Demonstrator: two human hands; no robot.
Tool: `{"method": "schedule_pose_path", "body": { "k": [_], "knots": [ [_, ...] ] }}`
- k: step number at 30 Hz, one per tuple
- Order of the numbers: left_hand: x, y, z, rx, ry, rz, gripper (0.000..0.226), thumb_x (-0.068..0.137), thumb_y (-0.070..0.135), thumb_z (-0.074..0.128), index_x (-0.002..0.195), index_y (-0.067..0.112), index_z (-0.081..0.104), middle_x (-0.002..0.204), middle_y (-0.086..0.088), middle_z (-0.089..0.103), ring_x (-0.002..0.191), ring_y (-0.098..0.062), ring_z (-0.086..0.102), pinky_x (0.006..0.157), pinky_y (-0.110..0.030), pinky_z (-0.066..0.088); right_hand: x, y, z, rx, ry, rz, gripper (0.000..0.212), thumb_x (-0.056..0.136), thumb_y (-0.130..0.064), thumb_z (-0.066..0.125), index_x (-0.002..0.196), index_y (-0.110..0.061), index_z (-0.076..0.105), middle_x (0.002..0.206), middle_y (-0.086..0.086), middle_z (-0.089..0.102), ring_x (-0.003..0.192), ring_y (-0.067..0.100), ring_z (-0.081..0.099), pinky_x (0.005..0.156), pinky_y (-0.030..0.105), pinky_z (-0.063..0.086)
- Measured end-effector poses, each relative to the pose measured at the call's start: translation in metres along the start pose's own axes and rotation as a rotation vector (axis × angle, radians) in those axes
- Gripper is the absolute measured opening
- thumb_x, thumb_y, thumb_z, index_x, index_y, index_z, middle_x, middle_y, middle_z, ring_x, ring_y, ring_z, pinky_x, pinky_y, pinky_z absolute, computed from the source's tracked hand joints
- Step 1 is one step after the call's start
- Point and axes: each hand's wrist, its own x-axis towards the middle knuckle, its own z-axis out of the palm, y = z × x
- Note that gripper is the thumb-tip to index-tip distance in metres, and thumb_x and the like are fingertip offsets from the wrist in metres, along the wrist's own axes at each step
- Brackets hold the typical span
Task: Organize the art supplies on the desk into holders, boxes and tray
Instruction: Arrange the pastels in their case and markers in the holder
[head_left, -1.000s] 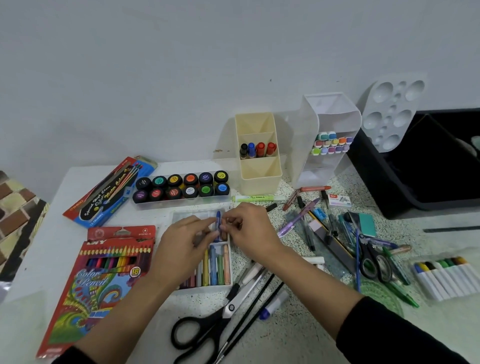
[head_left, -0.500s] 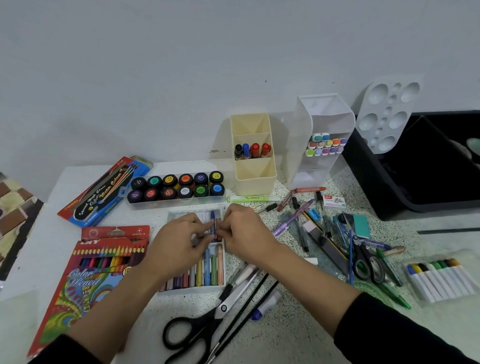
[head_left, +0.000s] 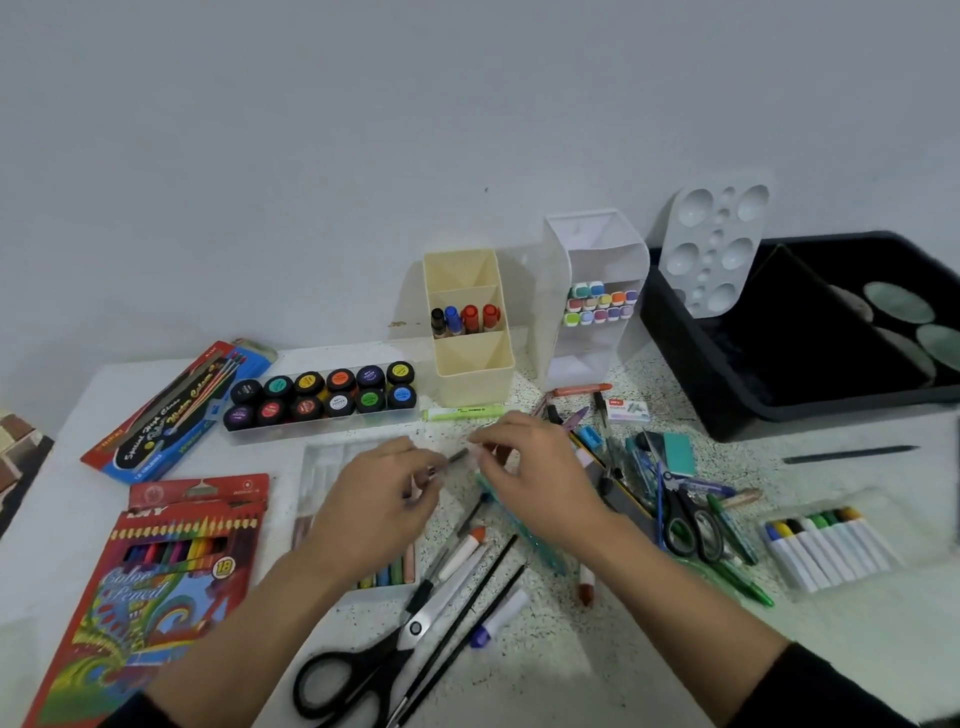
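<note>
While both my hands hover just right of the crayon tray (head_left: 332, 457), clutter crowds them on every side. A teal ruler (head_left: 530, 543) lies under the right hand (head_left: 540, 488). Nearer me lie an orange-capped marker (head_left: 467, 545), thin black brushes (head_left: 467, 613) and black scissors (head_left: 363, 670). My left forearm crosses the tray, so only a few crayons (head_left: 395, 571) show at its near end. A heap of pens (head_left: 623, 467) lies to the right. Behind the hands are a green highlighter (head_left: 462, 413) and a row of paint pots (head_left: 322, 397). Further back stand a beige holder (head_left: 470, 374) with four markers in it, a white holder (head_left: 587, 358), a palette (head_left: 717, 249) and a black bin (head_left: 691, 374). A pencil box (head_left: 156, 587) lies far left on the desk (head_left: 571, 675).

Half a second ago the hands met over the tray around a blue crayon. Now they have shifted right, off the tray, and drawn slightly apart.

The left hand (head_left: 374, 499) has its fingers curled and pinches one end of a short dark stick (head_left: 457, 457). The right hand's thumb and forefinger are closed in a pinch at the stick's other end. Motion blur hides whether they grip it or anything else.
</note>
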Motion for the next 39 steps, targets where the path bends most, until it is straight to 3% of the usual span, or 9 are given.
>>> {"method": "schedule_pose_path", "body": {
  "k": [6, 10, 15, 20, 24, 28, 32, 35, 39],
  "knots": [
    [0.033, 0.075, 0.035, -0.144, -0.056, 0.178, 0.010, 0.095, 0.024, 0.066, 0.103, 0.026, 0.073, 0.078, 0.025, 0.049, 0.077, 0.009, 0.049, 0.065, -0.013, 0.032, -0.050, 0.047, -0.066, -0.095, 0.189, 0.108, 0.014, 0.091, -0.015, 0.069, 0.102, -0.022, 0.077, 0.089, -0.013, 0.067, 0.078, -0.007, 0.055, 0.071, 0.007, 0.039],
    [0.059, 0.125, 0.070, -0.133, -0.120, 0.308, 0.019, 0.099, 0.031, 0.060, 0.112, 0.024, 0.071, 0.094, 0.016, 0.054, 0.094, 0.001, 0.047, 0.082, -0.024, 0.041, -0.084, 0.083, -0.105, -0.208, 0.256, 0.241, 0.005, 0.088, -0.017, 0.071, 0.087, -0.022, 0.072, 0.079, -0.009, 0.067, 0.065, 0.002, 0.054, 0.063, 0.024, 0.045],
    [0.089, 0.171, 0.115, 0.012, -0.220, 0.378, 0.032, 0.100, 0.038, 0.055, 0.126, 0.025, 0.067, 0.106, 0.006, 0.052, 0.105, -0.014, 0.046, 0.094, -0.037, 0.044, -0.119, 0.117, -0.140, -0.309, 0.144, 0.438, 0.006, 0.081, -0.028, 0.068, 0.079, -0.022, 0.068, 0.071, -0.006, 0.067, 0.066, 0.013, 0.060, 0.063, 0.034, 0.051],
    [0.110, 0.196, 0.138, 0.248, -0.353, 0.388, 0.027, 0.099, 0.040, 0.051, 0.118, 0.033, 0.069, 0.106, 0.002, 0.041, 0.112, -0.021, 0.038, 0.091, -0.041, 0.033, -0.133, 0.131, -0.142, -0.359, 0.057, 0.400, 0.021, 0.078, -0.040, 0.064, 0.075, -0.019, 0.065, 0.069, 0.000, 0.068, 0.064, 0.021, 0.062, 0.058, 0.037, 0.050],
    [0.117, 0.208, 0.144, 0.270, -0.406, 0.374, 0.024, 0.095, 0.033, 0.058, 0.114, 0.035, 0.073, 0.104, 0.004, 0.035, 0.116, -0.021, 0.037, 0.096, -0.042, 0.029, -0.132, 0.140, -0.137, -0.369, 0.047, 0.369, 0.015, 0.079, -0.030, 0.068, 0.070, -0.018, 0.064, 0.063, 0.000, 0.065, 0.058, 0.021, 0.059, 0.054, 0.039, 0.051],
    [0.122, 0.210, 0.145, 0.243, -0.388, 0.359, 0.017, 0.089, 0.037, 0.070, 0.106, 0.034, 0.074, 0.104, 0.009, 0.035, 0.118, -0.017, 0.039, 0.103, -0.044, 0.028, -0.129, 0.148, -0.140, -0.213, 0.087, 0.426, 0.013, 0.078, -0.020, 0.068, 0.067, -0.017, 0.064, 0.059, -0.002, 0.063, 0.056, 0.016, 0.060, 0.053, 0.035, 0.051],
    [0.117, 0.207, 0.148, 0.193, -0.342, 0.376, 0.013, 0.094, 0.038, 0.066, 0.105, 0.031, 0.068, 0.104, 0.011, 0.041, 0.114, -0.014, 0.044, 0.097, -0.039, 0.028, -0.123, 0.145, -0.146, 0.011, 0.216, 0.516, 0.004, 0.082, -0.013, 0.072, 0.081, -0.017, 0.072, 0.066, -0.006, 0.067, 0.061, 0.010, 0.063, 0.056, 0.022, 0.051],
    [0.114, 0.202, 0.144, -0.004, -0.258, 0.330, 0.010, 0.096, 0.033, 0.064, 0.103, 0.027, 0.067, 0.103, 0.012, 0.050, 0.101, -0.009, 0.047, 0.094, -0.036, 0.035, -0.117, 0.141, -0.146, 0.140, 0.306, 0.512, 0.012, 0.086, -0.013, 0.074, 0.093, -0.020, 0.068, 0.077, -0.005, 0.067, 0.063, 0.008, 0.063, 0.054, 0.012, 0.046],
    [0.111, 0.193, 0.114, -0.087, -0.181, 0.285, 0.009, 0.096, 0.028, 0.067, 0.100, 0.020, 0.068, 0.084, 0.018, 0.052, 0.079, 0.004, 0.046, 0.069, -0.013, 0.033, -0.103, 0.127, -0.140, 0.299, 0.307, 0.409, 0.026, 0.090, -0.016, 0.073, 0.106, -0.032, 0.061, 0.081, -0.005, 0.066, 0.059, 0.008, 0.062, 0.053, 0.023, 0.049]
  ]
}}
